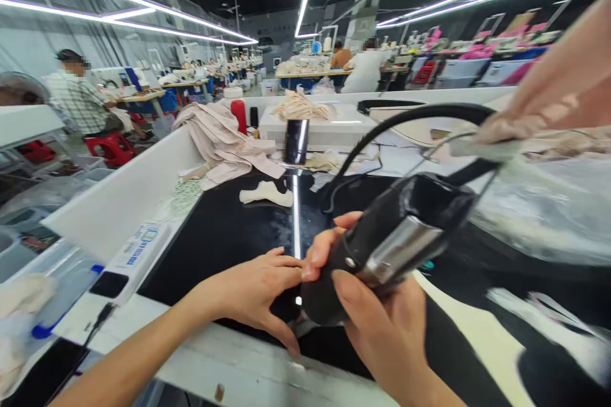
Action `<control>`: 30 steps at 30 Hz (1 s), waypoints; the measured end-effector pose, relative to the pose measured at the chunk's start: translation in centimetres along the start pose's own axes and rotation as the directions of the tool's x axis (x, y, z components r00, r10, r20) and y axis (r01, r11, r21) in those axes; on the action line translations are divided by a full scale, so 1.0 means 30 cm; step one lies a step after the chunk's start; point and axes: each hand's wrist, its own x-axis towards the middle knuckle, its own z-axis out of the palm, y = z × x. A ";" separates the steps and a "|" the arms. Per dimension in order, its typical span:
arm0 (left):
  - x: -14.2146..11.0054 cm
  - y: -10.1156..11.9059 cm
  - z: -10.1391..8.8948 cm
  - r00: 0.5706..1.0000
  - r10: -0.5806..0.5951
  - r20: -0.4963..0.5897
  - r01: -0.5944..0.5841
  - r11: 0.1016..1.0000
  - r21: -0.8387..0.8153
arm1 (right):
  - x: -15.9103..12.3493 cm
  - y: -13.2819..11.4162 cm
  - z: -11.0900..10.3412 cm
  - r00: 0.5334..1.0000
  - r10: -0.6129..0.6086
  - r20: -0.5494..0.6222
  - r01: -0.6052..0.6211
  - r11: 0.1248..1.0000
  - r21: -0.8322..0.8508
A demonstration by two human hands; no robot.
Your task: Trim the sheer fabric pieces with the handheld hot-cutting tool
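My right hand (389, 324) is wrapped round a bulky black device (329, 289) with a shiny metal plate on its side, held tilted above the black work surface (214, 241). I cannot tell what kind of device it is. A thick black cable or strap (372, 133) arches from behind it to the upper right. Another person's hand (520, 121), blurred, reaches in from the right and grips near the end of that loop. My left hand (260, 289) is open, thumb and fingers apart, with its fingertips by the device's lower end; whether they touch is unclear.
A cream fabric piece (266, 193) lies on the black surface, with a phone (296, 141) propped behind it. Pale cloth (224, 140) is heaped at the back left. A white box (138, 254) sits left, clear plastic (525, 203) right. People sit at benches beyond.
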 end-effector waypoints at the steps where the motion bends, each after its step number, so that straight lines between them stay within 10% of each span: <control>1: 0.001 -0.002 0.001 1.000 0.010 -0.014 -0.010 1.000 0.007 | 0.006 0.004 -0.010 1.000 -0.002 0.010 0.002 1.000 0.000; 12: -0.013 -0.015 -0.018 0.995 0.080 -0.058 -0.064 0.968 0.242 | 0.058 -0.021 -0.096 0.994 -0.060 -0.092 0.045 0.986 -0.162; 19: 0.007 -0.050 -0.027 0.975 -0.050 -0.215 0.146 0.877 0.458 | 0.059 -0.030 -0.107 0.986 -0.072 -0.150 0.042 0.980 -0.194; 30: -0.017 -0.027 0.066 0.959 -0.060 -0.276 0.133 0.957 0.256 | 0.086 -0.049 -0.104 0.963 -0.201 -0.176 0.180 0.975 -0.133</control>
